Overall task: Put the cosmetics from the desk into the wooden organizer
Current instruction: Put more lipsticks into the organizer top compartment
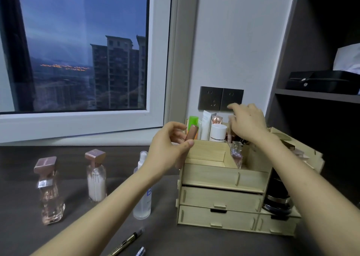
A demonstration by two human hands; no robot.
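Observation:
The wooden organizer [224, 176] stands on the dark desk at centre right, with drawers below and open compartments on top. My left hand [167, 146] holds a rose-gold lipstick tube [190, 132] upright at the organizer's upper left corner. My right hand [247, 123] hovers over the back compartments, fingers bent down among the items; whether it grips one is hidden. The back compartments hold a green tube [193, 120], a white tube [206, 127] and a white jar [218, 132]. A small glass perfume bottle [236, 154] leans in a front compartment.
On the desk to the left stand two perfume bottles with rose-gold caps [49, 191] [96, 175] and a clear spray bottle [143, 197]. Two pens [126, 243] lie near the front edge. A black jar [277, 195] sits at the organizer's right side. Window behind, shelf unit right.

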